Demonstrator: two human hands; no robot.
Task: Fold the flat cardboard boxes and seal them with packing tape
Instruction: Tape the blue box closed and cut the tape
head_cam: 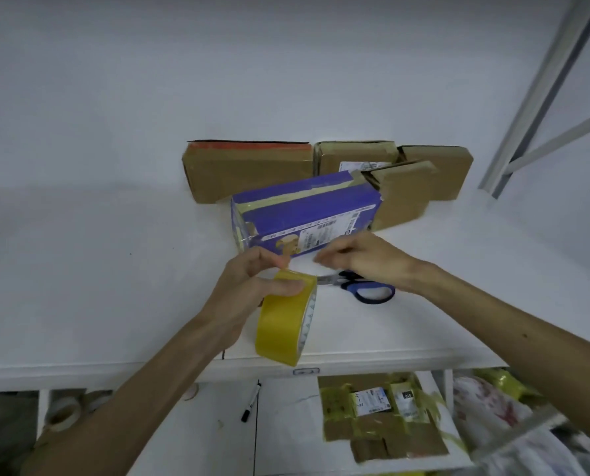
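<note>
Yellow and held on edge, the tape roll (283, 324) is in your left hand (248, 290), just above the near part of the table (115, 286), with its open core facing your right. One digit, the thumb as it seems, presses across the top of the outer band while the others curl over the far side, so this hand is closed firmly round the roll.

Your right hand (365, 262) hovers just beside the top of the roll. Its fingers are loosely bent and point left toward the spot where a loose end would lift. The fingertips are blurred, so you cannot tell whether they pinch the tape end or hold nothing.

The blue box (303, 207) lies on the table directly beyond both hands and near them. Its long axis runs left to right, with the right end angled a little away from you, and pale strips already cross its top. Your right hand is the nearer to its front face. Any strip should probably be drawn rightward along that long axis, with the roll as anchor.

Scissors (369, 290) lie on the table just under your right wrist. Brown boxes (248, 173) stand against the wall behind.
</note>
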